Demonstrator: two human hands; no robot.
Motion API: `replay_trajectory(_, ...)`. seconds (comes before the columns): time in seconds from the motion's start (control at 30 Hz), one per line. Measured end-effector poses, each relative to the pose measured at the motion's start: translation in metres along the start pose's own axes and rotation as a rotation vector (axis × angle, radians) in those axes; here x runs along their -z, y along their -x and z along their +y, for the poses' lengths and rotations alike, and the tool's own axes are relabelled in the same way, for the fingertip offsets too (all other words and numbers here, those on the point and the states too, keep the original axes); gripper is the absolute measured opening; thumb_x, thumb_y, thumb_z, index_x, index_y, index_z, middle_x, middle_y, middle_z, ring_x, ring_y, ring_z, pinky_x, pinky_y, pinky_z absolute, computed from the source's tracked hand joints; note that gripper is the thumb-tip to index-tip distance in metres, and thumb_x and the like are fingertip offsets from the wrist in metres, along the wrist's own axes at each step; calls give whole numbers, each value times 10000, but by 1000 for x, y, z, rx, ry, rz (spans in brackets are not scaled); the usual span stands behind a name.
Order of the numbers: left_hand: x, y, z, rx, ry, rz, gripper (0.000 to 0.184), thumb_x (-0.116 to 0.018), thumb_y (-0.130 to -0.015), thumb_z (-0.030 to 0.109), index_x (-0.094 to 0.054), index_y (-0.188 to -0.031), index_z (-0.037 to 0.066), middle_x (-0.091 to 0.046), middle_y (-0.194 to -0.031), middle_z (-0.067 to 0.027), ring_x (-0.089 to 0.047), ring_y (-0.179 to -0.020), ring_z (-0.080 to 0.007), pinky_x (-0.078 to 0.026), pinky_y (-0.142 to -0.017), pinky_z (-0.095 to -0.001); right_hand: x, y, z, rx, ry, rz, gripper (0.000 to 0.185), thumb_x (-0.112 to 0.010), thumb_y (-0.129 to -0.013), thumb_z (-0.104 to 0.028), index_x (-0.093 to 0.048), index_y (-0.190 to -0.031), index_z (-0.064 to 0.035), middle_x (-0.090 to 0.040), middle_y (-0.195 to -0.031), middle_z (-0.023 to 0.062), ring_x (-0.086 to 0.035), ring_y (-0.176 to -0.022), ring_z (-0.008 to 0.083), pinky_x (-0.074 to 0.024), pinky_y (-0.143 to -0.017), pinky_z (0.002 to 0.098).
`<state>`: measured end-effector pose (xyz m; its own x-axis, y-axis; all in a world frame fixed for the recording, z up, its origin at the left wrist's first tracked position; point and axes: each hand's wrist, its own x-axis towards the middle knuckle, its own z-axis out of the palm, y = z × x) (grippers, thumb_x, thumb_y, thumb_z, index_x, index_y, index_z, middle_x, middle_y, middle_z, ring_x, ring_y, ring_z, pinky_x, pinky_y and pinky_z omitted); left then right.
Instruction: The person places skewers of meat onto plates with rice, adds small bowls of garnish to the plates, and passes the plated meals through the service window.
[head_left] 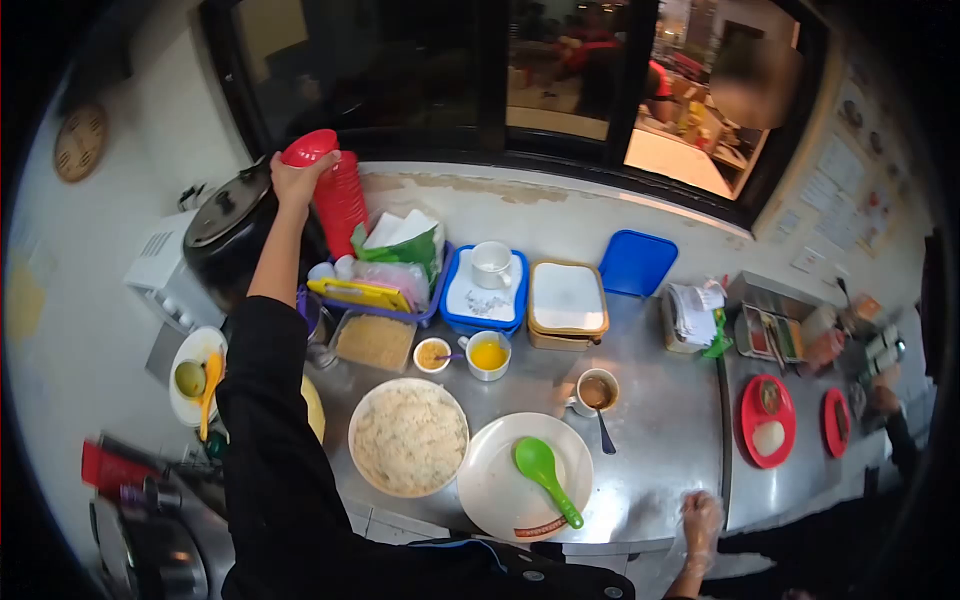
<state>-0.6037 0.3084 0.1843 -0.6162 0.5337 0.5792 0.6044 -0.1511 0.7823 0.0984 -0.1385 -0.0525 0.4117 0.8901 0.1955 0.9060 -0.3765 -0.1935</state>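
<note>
My left hand reaches up at the upper left and grips a red bowl at the top of a tall stack of red bowls. My right hand, in a clear plastic glove, is closed near the counter's front edge at the lower right; whether anything is inside its fingers cannot be made out. A large bowl of rice stands on the steel counter. Beside it, a green spoon lies on a white plate.
A cup with a spoon, a cup of yellow liquid and lidded tubs stand behind the plate. A black cooker is at the left. Red plates and another person's hand are at the right.
</note>
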Motion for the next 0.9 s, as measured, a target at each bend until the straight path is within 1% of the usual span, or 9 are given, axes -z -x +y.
replay_trajectory(0.17, -34, -28, 16, -87, -342, -85, 1149, -830, -388, 551, -395, -1248, -74, -449, -1243, -262, -455, -1148, -365, -372, -975, -408, 18, 140, -19, -282, -76, -235, 237, -608, -738, -276, -641, -737, -41, -615, -730, 176, -593, -701, 353, -457, -629, 453)
replay_trajectory(0.23, -79, -68, -73, -186, -414, -136, 1192, -802, -390, 605, -381, -1234, -124, -471, -1225, -268, -474, -1132, -350, -378, -974, -389, 17, 192, -18, -482, -68, -268, 221, -589, -735, -255, -656, -772, -48, -626, -754, 172, -603, -730, 345, -475, -659, 430)
replay_trajectory(0.37, -112, -100, -132, 161, -684, -196, 1265, -765, -386, 678, -278, -1322, -20, -394, -1297, -274, -407, -1189, -401, -330, -999, -446, -37, 301, 2, -820, -192, -304, 167, -600, -690, -195, -673, -772, -70, -643, -734, 131, -628, -709, 290, -493, -645, 382)
replay_trajectory(0.5, -79, -43, -49, 167, -684, -20, 1342, -740, -382, 722, -154, -1408, 87, -337, -1349, -262, -283, -1257, -454, -209, -1031, -532, -75, 385, 11, -871, -281, -422, 153, -654, -631, -166, -695, -771, -118, -643, -692, 105, -624, -649, 243, -478, -582, 362)
replay_trajectory(0.57, -94, -69, -58, -136, -555, 100, 1254, -715, -418, 739, -267, -1384, 78, -368, -1342, -241, -309, -1260, -417, -256, -1021, -500, -87, 421, 12, -770, -255, -671, 264, -638, -702, -316, -691, -811, -82, -651, -840, 158, -633, -805, 286, -492, -678, 378)
replay_trajectory(0.7, -57, 15, 55, -552, 198, -88, 711, -719, -726, 422, -463, -1269, 42, -476, -1268, -202, -452, -1180, -312, -380, -961, -370, -147, 491, 38, -751, -338, -619, 308, -634, -700, -342, -679, -774, -47, -646, -803, 167, -627, -772, 309, -489, -672, 396)
replay_trajectory(0.77, -10, 116, 134, -482, 638, -353, 589, -718, -755, 221, -470, -1253, 28, -532, -1192, -189, -495, -1121, -297, -399, -929, -347, -93, 468, -3, -875, -334, -506, 249, -646, -692, -284, -675, -741, -41, -635, -757, 177, -621, -735, 321, -490, -661, 409)
replay_trajectory(0.83, 38, 207, 187, -539, 820, -708, 623, -690, -786, 230, -399, -1294, 20, -444, -1294, -134, -489, -1117, -243, -391, -951, -348, -121, 482, 14, -869, -449, -334, 177, -664, -622, -245, -653, -662, -73, -613, -688, 149, -599, -660, 313, -463, -592, 419)
replay_trajectory(0.9, 116, 323, 264, -621, 939, -903, 423, -601, -785, 148, -502, -1192, 90, -580, -1124, -188, -603, -917, -343, -496, -738, -433, -155, 505, 35, -701, -418, -242, 155, -658, -561, -226, -634, -608, -80, -597, -650, 132, -563, -588, 313, -428, -532, 433)
